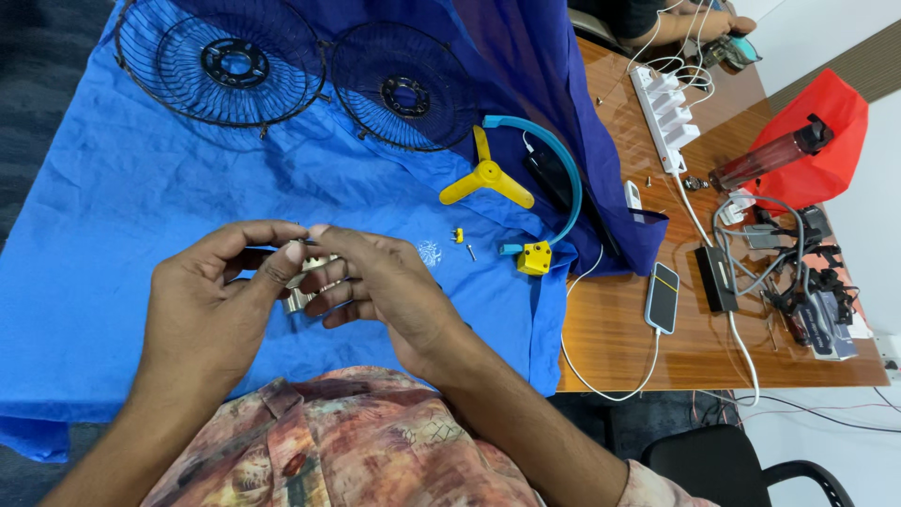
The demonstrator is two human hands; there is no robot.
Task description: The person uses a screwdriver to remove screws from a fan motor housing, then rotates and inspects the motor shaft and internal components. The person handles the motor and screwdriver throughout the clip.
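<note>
My left hand (211, 300) and my right hand (375, 282) meet over the blue cloth (113, 207), both closed around a small silvery metal part (302, 272) that looks like a fan motor. The fingers hide most of it. My left thumb and forefinger pinch near its top, where a thin dark pin or screw shows. A little to the right on the cloth lie a yellow three-bladed fan propeller (486, 176), a small yellow piece with a loose screw (459, 236), and a blue curved arm ending in a yellow block (535, 256).
Two black wire fan guards (225, 61) (405, 86) lie at the far side of the cloth. On the wooden table (610, 347) to the right are a phone on a cable (663, 297), a white power strip (662, 113), a black adapter, tangled cables, a bottle, a red bag. Another person's hands appear top right.
</note>
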